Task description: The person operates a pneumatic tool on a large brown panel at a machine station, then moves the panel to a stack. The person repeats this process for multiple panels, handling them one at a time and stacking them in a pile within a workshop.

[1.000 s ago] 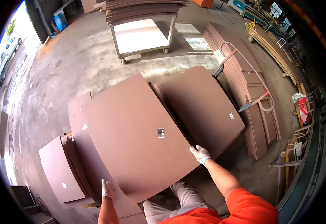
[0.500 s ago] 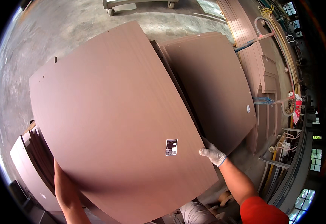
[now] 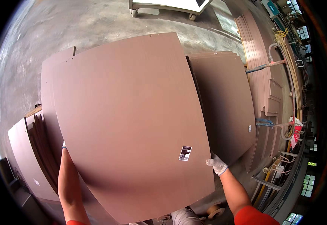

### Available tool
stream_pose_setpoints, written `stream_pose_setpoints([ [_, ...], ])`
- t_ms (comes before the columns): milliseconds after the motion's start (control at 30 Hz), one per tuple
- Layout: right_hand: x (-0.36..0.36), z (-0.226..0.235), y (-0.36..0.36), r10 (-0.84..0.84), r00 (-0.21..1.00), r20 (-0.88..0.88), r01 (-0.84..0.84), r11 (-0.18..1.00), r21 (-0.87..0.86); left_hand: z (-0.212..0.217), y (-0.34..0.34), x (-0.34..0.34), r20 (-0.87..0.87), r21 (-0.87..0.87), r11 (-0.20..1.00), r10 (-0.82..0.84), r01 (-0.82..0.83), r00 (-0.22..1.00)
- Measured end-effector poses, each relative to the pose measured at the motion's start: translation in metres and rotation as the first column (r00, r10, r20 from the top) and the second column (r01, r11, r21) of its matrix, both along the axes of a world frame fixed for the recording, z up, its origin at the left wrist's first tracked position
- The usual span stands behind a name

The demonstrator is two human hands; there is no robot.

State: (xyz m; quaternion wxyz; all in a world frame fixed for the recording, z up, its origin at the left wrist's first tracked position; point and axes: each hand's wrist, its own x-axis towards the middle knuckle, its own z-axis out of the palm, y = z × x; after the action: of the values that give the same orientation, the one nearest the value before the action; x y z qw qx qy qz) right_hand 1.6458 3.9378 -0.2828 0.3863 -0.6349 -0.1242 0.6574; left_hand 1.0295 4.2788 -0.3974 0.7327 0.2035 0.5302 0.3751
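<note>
On a grey concrete workshop floor [image 3: 77,26] ringed by stacked brown boards, a person holds a large brown panel [image 3: 129,120] flat at chest height. The gloved right hand [image 3: 216,164] has its fingers closed on the panel's right edge near a small label [image 3: 185,153]. The left hand [image 3: 63,144] reaches under the left edge, fingers hidden, grip impossible to tell. A second panel [image 3: 227,105] lies just beside on the right; a wheeled cart [image 3: 163,6] stands beyond.
</note>
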Motion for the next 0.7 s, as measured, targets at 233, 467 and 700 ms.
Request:
stream_pose_setpoints([
  [233,-0.010,-0.026,-0.062,-0.172,0.975,0.139,0.174,0.985,0.001,0.091,-0.050,0.050,0.101,-0.113,0.993,0.038,-0.026,0.994],
  [467,-0.015,-0.025,-0.097,-0.204,0.966,0.157,0.212,0.977,-0.033,0.088,-0.026,0.068,-0.541,0.036,0.992,-0.083,0.121,0.837],
  [700,-0.029,-0.016,-0.092,-0.100,0.873,0.477,0.157,0.984,-0.082,0.117,-0.196,0.029,-0.537,-0.152,0.965,-0.261,0.213,0.802],
])
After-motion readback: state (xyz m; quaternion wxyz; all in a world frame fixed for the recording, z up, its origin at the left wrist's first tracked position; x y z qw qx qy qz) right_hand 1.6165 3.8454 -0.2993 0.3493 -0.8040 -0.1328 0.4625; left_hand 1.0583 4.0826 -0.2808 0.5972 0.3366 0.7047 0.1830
